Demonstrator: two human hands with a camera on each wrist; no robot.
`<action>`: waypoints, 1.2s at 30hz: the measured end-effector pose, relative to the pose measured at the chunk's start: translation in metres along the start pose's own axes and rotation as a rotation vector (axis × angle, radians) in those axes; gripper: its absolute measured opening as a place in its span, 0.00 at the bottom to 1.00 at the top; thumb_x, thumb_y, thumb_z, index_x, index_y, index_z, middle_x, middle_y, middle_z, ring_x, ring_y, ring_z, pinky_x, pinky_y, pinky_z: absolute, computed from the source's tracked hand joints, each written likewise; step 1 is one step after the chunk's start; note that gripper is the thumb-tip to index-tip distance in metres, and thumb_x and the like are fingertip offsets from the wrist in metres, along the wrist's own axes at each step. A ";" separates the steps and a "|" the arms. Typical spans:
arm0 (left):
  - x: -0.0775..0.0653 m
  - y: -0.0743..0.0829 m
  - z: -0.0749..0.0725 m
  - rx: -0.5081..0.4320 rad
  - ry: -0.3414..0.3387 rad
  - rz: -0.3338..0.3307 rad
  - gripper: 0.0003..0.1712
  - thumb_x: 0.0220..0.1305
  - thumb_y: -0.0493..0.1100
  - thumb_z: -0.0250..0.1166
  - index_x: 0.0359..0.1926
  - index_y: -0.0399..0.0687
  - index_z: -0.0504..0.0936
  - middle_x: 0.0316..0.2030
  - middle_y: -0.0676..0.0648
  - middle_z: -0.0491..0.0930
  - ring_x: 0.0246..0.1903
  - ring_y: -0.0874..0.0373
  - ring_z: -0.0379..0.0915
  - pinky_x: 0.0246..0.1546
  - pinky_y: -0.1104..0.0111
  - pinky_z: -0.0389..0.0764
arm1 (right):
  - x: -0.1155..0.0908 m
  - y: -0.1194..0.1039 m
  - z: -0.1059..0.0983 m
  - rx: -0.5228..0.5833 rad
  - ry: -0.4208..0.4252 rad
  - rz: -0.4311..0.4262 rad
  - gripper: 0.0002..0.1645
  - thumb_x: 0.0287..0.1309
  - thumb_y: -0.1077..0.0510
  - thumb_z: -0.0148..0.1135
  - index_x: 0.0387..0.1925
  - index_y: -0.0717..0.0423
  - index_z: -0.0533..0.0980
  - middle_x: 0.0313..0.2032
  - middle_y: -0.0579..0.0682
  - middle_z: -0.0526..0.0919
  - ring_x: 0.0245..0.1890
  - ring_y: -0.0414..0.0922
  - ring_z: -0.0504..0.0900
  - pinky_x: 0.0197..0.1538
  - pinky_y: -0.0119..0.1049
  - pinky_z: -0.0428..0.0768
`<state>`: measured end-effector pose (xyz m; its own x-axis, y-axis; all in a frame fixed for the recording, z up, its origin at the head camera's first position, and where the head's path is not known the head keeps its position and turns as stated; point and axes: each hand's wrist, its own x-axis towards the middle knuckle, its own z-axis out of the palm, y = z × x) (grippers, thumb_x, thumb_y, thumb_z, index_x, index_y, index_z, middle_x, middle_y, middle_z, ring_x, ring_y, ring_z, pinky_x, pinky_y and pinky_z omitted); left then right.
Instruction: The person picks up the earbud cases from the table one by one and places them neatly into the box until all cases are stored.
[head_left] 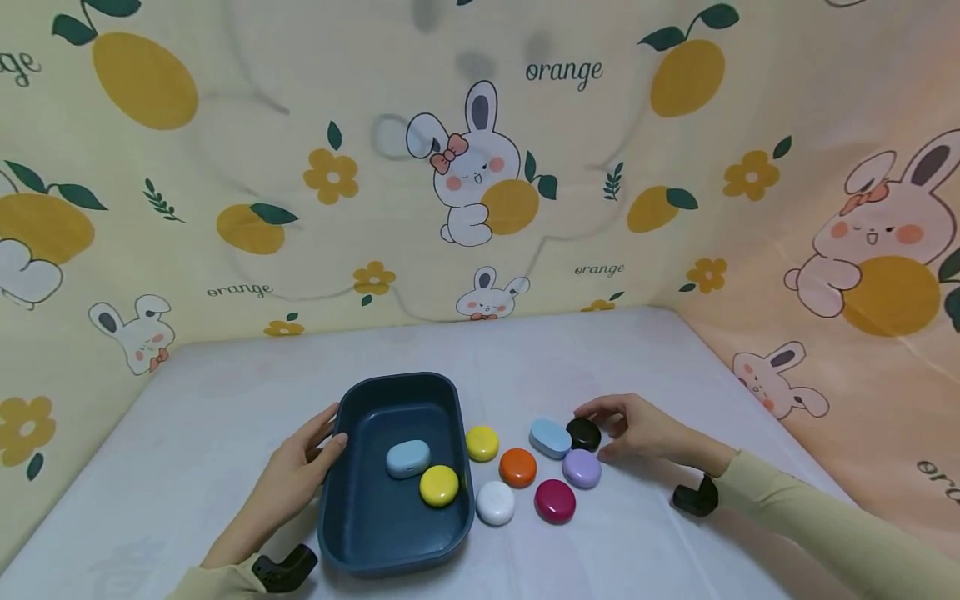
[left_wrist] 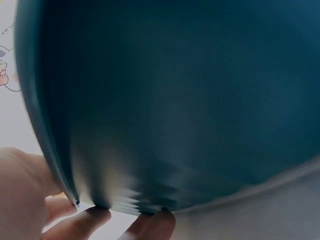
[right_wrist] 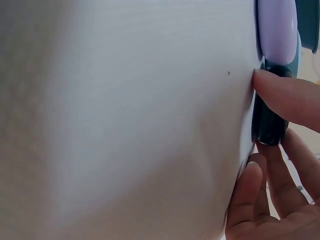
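A dark blue rectangular tray (head_left: 352, 525) stands on the table, holding a light blue oval case (head_left: 408, 458) and a yellow round case (head_left: 438, 486). My left hand (head_left: 296, 467) grips its left rim, the thumb at the edge and the fingers (left_wrist: 82, 225) along the outer wall. On the right, my right hand (head_left: 647, 429) has thumb and fingers around a glossy black round case (head_left: 583, 434). The thumb (right_wrist: 287, 95) lies against its near side in the right wrist view. Touching distance from it are another light blue oval case (head_left: 550, 438) and a lilac case (head_left: 582, 468).
Between tray and right hand lie a yellow case (head_left: 482, 443), an orange case (head_left: 517, 467), a white case (head_left: 496, 503) and a dark red case (head_left: 555, 501). A white cloth (head_left: 247, 375) covers the table. Printed curtains (head_left: 337, 250) rise behind and at the sides.
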<state>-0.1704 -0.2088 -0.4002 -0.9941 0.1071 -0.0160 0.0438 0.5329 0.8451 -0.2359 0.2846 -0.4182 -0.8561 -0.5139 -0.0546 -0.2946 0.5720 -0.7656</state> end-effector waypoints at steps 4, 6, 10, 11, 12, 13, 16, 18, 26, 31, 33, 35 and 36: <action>0.000 -0.001 0.000 -0.004 0.001 -0.004 0.35 0.76 0.51 0.53 0.77 0.46 0.53 0.70 0.32 0.59 0.62 0.34 0.65 0.49 0.52 0.80 | 0.000 0.000 0.000 0.010 -0.002 0.002 0.33 0.48 0.64 0.76 0.58 0.53 0.78 0.51 0.49 0.80 0.47 0.53 0.75 0.47 0.42 0.79; 0.000 -0.002 0.001 0.005 0.005 -0.004 0.35 0.76 0.51 0.53 0.77 0.46 0.53 0.69 0.32 0.60 0.62 0.34 0.65 0.49 0.51 0.79 | 0.001 0.000 0.001 0.014 -0.002 0.005 0.33 0.48 0.64 0.76 0.58 0.53 0.78 0.51 0.49 0.80 0.47 0.53 0.75 0.47 0.42 0.79; 0.001 -0.003 0.001 0.005 0.006 -0.006 0.35 0.76 0.51 0.53 0.77 0.46 0.53 0.69 0.32 0.60 0.62 0.34 0.65 0.49 0.51 0.79 | 0.003 0.001 0.000 0.010 -0.001 0.015 0.32 0.48 0.63 0.76 0.58 0.52 0.78 0.50 0.49 0.80 0.47 0.53 0.75 0.45 0.41 0.79; 0.002 -0.003 0.001 0.003 0.006 -0.005 0.35 0.76 0.51 0.53 0.77 0.47 0.53 0.69 0.32 0.60 0.62 0.34 0.65 0.49 0.51 0.79 | 0.004 0.001 0.000 0.010 0.001 0.018 0.32 0.48 0.63 0.76 0.58 0.52 0.79 0.50 0.49 0.80 0.46 0.53 0.75 0.45 0.40 0.79; 0.002 -0.004 0.001 0.001 0.004 -0.004 0.35 0.76 0.51 0.53 0.77 0.47 0.53 0.69 0.32 0.60 0.62 0.35 0.65 0.50 0.52 0.79 | 0.004 0.001 0.000 0.010 0.002 0.021 0.32 0.48 0.63 0.77 0.57 0.52 0.79 0.49 0.49 0.80 0.46 0.53 0.75 0.44 0.40 0.79; 0.002 -0.004 0.001 -0.002 0.004 -0.002 0.35 0.76 0.51 0.53 0.77 0.47 0.54 0.69 0.32 0.60 0.62 0.35 0.65 0.50 0.52 0.79 | 0.005 0.001 0.000 0.009 0.002 0.025 0.32 0.48 0.63 0.76 0.57 0.52 0.79 0.49 0.49 0.80 0.46 0.53 0.75 0.44 0.40 0.79; 0.002 -0.004 0.000 -0.007 0.003 0.003 0.35 0.76 0.51 0.53 0.77 0.47 0.54 0.69 0.33 0.60 0.62 0.35 0.65 0.51 0.52 0.78 | 0.006 0.002 0.000 0.013 0.005 0.035 0.31 0.47 0.62 0.77 0.56 0.52 0.80 0.48 0.49 0.81 0.45 0.53 0.75 0.42 0.39 0.79; 0.002 -0.004 0.000 -0.011 0.001 0.004 0.35 0.76 0.52 0.53 0.77 0.47 0.54 0.69 0.33 0.60 0.62 0.35 0.65 0.51 0.52 0.78 | 0.006 0.002 0.000 0.014 0.005 0.042 0.31 0.47 0.62 0.77 0.56 0.51 0.80 0.47 0.49 0.81 0.45 0.53 0.75 0.42 0.38 0.79; 0.002 -0.002 0.001 -0.018 0.004 0.003 0.35 0.76 0.51 0.54 0.77 0.47 0.54 0.69 0.33 0.60 0.62 0.36 0.65 0.51 0.52 0.78 | 0.005 0.002 0.000 0.012 0.016 0.053 0.31 0.47 0.61 0.78 0.56 0.51 0.80 0.46 0.49 0.81 0.44 0.53 0.75 0.41 0.37 0.79; 0.001 -0.001 0.000 -0.010 0.007 -0.008 0.35 0.76 0.52 0.54 0.77 0.47 0.54 0.70 0.33 0.60 0.62 0.36 0.65 0.51 0.52 0.78 | 0.006 0.001 0.000 0.014 0.027 0.047 0.31 0.46 0.61 0.78 0.55 0.52 0.80 0.46 0.49 0.81 0.44 0.53 0.75 0.41 0.37 0.79; 0.000 0.000 0.000 -0.010 0.005 -0.015 0.36 0.76 0.52 0.54 0.77 0.47 0.54 0.70 0.33 0.60 0.62 0.35 0.65 0.51 0.52 0.79 | 0.006 0.001 0.000 0.013 0.031 0.047 0.31 0.46 0.60 0.79 0.55 0.52 0.81 0.45 0.48 0.81 0.44 0.53 0.75 0.41 0.38 0.79; 0.001 -0.001 0.001 -0.004 0.003 -0.018 0.36 0.76 0.53 0.54 0.77 0.47 0.54 0.70 0.33 0.60 0.62 0.35 0.65 0.51 0.52 0.78 | 0.006 0.000 0.000 0.009 0.041 0.060 0.30 0.46 0.60 0.79 0.54 0.52 0.81 0.45 0.48 0.82 0.44 0.52 0.75 0.43 0.38 0.79; 0.001 -0.002 0.001 -0.001 0.002 -0.020 0.36 0.76 0.53 0.54 0.77 0.48 0.54 0.70 0.33 0.60 0.63 0.35 0.65 0.51 0.51 0.78 | 0.006 0.000 0.000 0.007 0.048 0.071 0.30 0.45 0.59 0.79 0.54 0.52 0.81 0.45 0.48 0.82 0.44 0.52 0.75 0.43 0.39 0.79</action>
<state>-0.1715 -0.2088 -0.4023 -0.9950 0.0945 -0.0316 0.0238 0.5337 0.8453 -0.2414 0.2815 -0.4186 -0.8940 -0.4411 -0.0785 -0.2295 0.6013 -0.7654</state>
